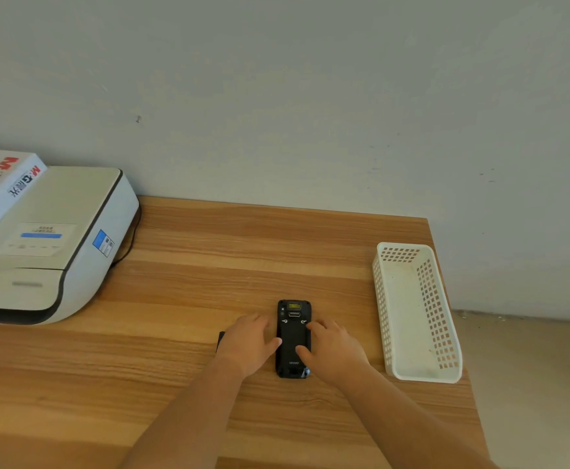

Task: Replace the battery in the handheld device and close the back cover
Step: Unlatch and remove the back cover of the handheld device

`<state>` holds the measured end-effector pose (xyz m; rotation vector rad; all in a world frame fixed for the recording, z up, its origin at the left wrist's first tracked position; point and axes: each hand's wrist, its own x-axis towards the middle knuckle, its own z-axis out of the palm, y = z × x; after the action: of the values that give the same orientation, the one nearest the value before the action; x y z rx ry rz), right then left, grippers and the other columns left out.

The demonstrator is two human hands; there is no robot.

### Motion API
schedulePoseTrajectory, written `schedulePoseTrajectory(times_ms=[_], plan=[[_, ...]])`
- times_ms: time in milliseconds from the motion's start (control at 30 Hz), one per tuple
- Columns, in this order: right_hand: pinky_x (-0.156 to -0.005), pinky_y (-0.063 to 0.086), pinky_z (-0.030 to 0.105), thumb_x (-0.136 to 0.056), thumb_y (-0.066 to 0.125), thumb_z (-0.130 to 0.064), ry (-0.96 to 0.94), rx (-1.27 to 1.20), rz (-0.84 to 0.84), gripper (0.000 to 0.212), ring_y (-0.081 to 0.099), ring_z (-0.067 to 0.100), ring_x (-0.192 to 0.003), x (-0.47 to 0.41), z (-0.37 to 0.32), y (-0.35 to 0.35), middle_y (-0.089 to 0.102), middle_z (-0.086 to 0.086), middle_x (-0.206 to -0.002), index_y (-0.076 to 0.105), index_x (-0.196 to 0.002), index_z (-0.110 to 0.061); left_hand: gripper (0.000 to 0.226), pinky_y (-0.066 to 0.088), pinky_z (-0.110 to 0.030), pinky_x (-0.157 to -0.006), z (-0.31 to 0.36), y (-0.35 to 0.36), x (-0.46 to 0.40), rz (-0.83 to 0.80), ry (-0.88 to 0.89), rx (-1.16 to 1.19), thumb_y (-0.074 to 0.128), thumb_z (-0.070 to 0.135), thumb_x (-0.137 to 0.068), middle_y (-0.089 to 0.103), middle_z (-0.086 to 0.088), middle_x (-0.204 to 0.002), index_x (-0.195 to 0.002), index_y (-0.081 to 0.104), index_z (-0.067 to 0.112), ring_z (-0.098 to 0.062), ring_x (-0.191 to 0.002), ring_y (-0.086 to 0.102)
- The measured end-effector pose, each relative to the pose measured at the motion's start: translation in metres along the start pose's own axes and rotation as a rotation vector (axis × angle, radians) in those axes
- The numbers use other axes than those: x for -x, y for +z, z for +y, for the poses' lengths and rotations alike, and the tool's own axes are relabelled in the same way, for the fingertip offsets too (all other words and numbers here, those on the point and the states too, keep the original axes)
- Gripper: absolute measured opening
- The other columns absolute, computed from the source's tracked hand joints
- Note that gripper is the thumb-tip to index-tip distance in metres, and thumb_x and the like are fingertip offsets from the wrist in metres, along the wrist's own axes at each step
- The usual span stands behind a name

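Black handheld device (pixel 293 336) lies face down on the wooden table (pixel 209 265), back cover (pixel 292 346) on. Left hand (pixel 248 343) and right hand (pixel 332 350) rest flat at either side, fingers spread, thumbs pressing the cover; neither grips. A dark object (pixel 221 340) shows under the left hand. White perforated basket (pixel 415 313) stands right, printer (pixel 50 245) left.

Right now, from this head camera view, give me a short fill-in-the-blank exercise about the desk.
1. The black handheld device lies with its ____ side up.
2. Both thumbs rest on the device, left hand and right hand on either ____.
3. The white basket holds ____.
4. The printer sits at the table's ____ end.

Missing words: back; side; nothing; left
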<state>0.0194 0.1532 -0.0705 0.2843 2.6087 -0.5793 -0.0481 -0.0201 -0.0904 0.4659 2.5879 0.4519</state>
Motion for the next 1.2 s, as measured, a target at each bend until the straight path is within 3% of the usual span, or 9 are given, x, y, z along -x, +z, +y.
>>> schedulePoseTrajectory(times_ms=[233,533,733,833,1067,1200], plan=[[-0.091,0.05,0.036,-0.09,0.048,-0.054,0.038,-0.023,0.023,0.056,0.05,0.021,-0.118,-0.009,0.002,0.013,0.047,-0.004,-0.137,0.045,-0.138,-0.025,0.03,0.047,-0.032,-0.091,-0.003,0.001,-0.008,0.001,0.106,-0.023,0.053,0.042,-0.095,0.057,0.006,-0.111,-0.116,0.059,0.022,-0.014,-0.107,0.052],[-0.085,0.052,0.032,-0.095,0.052,-0.037,0.109,-0.189,0.11,0.035,0.057,0.016,-0.106,-0.03,0.012,0.006,0.058,-0.003,-0.123,0.052,-0.128,-0.026,0.03,0.044,-0.029,-0.097,-0.001,-0.006,-0.031,0.058,0.197,-0.017,0.053,0.034,-0.097,0.056,0.009,-0.119,-0.125,0.059,0.023,-0.01,-0.111,0.051],[-0.08,0.053,0.03,-0.096,0.054,-0.029,0.095,-0.196,0.114,0.023,0.059,0.012,-0.093,-0.049,0.016,0.006,0.061,-0.004,-0.11,0.057,-0.118,-0.025,0.024,0.048,-0.029,-0.09,0.0,-0.006,-0.045,0.07,0.245,-0.045,0.057,0.031,-0.095,0.055,0.009,-0.112,-0.116,0.064,0.023,-0.009,-0.103,0.052],[-0.075,0.05,0.026,-0.095,0.055,-0.027,0.057,-0.181,0.134,0.019,0.057,0.011,-0.089,-0.054,0.018,0.009,0.059,-0.006,-0.109,0.057,-0.114,-0.025,0.022,0.046,-0.027,-0.092,-0.003,-0.004,-0.049,0.08,0.275,-0.057,0.059,0.03,-0.093,0.054,0.01,-0.117,-0.114,0.065,0.023,-0.009,-0.107,0.051],[-0.088,0.051,0.033,-0.094,0.056,-0.024,-0.135,-0.071,0.19,0.017,0.053,0.018,-0.112,-0.062,0.027,0.013,0.052,-0.004,-0.129,0.063,-0.109,-0.019,0.022,0.04,-0.027,-0.103,-0.004,-0.004,-0.056,0.083,0.349,-0.08,0.061,0.026,-0.093,0.054,0.01,-0.132,-0.113,0.068,0.021,-0.011,-0.124,0.047],[-0.087,0.052,0.034,-0.096,0.051,-0.025,-0.218,0.028,0.162,0.018,0.053,0.018,-0.112,-0.064,0.029,0.01,0.05,-0.005,-0.133,0.062,-0.11,-0.02,0.022,0.04,-0.03,-0.105,-0.008,-0.006,-0.057,0.039,0.355,-0.071,0.06,0.028,-0.094,0.052,0.01,-0.137,-0.113,0.069,0.023,-0.011,-0.127,0.046]])
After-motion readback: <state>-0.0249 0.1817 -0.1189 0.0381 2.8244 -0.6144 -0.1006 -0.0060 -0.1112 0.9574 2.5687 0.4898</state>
